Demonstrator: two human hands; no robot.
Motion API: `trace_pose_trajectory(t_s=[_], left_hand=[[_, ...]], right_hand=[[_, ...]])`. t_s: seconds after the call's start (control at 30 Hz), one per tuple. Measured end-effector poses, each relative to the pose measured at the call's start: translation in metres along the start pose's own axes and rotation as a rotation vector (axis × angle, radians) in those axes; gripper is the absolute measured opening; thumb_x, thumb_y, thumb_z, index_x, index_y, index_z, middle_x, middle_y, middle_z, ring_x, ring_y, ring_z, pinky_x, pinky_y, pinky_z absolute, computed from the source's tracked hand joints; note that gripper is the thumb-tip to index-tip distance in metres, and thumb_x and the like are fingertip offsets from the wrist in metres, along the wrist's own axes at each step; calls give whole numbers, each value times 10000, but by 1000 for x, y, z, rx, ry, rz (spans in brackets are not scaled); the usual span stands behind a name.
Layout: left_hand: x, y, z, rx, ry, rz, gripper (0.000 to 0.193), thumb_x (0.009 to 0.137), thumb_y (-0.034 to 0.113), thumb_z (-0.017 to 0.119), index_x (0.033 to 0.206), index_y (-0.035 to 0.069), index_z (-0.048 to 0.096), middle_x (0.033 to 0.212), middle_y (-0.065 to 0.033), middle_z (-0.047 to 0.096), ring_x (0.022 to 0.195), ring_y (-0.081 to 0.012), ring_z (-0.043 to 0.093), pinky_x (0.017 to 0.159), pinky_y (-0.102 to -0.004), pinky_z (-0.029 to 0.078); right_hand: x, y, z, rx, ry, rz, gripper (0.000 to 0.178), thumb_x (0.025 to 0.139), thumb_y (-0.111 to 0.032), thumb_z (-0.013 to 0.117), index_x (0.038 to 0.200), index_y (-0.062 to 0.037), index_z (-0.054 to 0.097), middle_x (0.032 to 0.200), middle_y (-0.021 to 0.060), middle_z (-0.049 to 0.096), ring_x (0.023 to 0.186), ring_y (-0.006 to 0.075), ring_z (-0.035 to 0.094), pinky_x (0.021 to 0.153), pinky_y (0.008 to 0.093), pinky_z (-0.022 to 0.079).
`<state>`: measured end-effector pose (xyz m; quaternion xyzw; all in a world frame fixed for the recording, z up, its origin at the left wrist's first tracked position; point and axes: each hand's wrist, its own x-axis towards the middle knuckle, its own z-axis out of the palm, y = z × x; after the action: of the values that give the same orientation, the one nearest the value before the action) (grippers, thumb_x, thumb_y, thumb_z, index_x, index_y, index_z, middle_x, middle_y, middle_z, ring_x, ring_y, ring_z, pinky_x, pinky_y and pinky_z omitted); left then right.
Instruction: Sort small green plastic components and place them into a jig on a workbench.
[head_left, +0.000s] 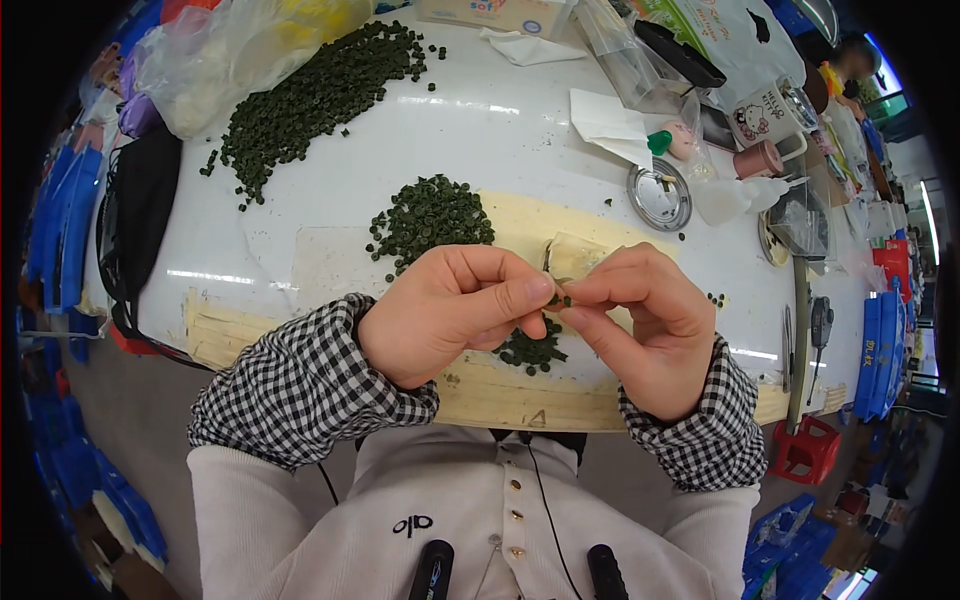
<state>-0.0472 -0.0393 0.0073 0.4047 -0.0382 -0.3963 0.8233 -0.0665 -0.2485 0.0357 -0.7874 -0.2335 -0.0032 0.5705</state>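
My left hand (465,305) and my right hand (640,315) meet over the near part of the table, fingertips pinched together. Between them is a tiny dark green piece (562,299), mostly covered by the fingers, so its exact kind does not show. Below the fingertips lies a small heap of dark green pieces (532,348). Beyond my left hand sits a larger pile of small dark green parts (435,218). A cream block-like pad (580,252) with a dark edge is just behind the fingertips, on a yellowish sheet (510,215).
A long pile of green pieces (310,105) spreads at the far left, beside a clear plastic bag (215,70). At right are a round metal tin (660,195), a white mug (765,118), a pink thread spool (758,160) and a squeeze bottle (735,200). A red stool (806,450) stands below the table's right end.
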Motion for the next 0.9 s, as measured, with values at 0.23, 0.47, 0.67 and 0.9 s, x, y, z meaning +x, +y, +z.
trace_pose_trajectory(t_s=[0.23,0.47,0.67,0.9], left_hand=[[0,-2,1,21,27,18,182,922,213,591,929,36,630,733,-6,616,540,-22,378,486,-167,303],[-2,-6,6,135,118,101,189,920,223,593,903,38,627,733,11,610,596,-14,439,544,-164,353],[-4,-7,11,195,149,176,187,923,202,586,875,25,621,750,10,606,689,-31,504,645,-180,401],[-5,-7,13,224,173,213,171,921,174,586,868,13,611,761,3,606,708,-39,520,664,-187,413]], right_hand=[[-1,3,3,-26,2,2,220,765,66,666,968,-17,675,862,75,604,743,128,595,681,237,484],[-2,0,5,-130,15,-37,241,755,72,677,977,-21,677,861,84,607,744,139,608,664,235,487],[-3,0,6,-190,35,-109,253,750,76,679,985,-19,677,864,89,606,750,151,610,656,237,488],[-3,7,10,-15,50,5,237,746,74,683,967,-11,684,867,89,607,749,152,608,657,235,487]])
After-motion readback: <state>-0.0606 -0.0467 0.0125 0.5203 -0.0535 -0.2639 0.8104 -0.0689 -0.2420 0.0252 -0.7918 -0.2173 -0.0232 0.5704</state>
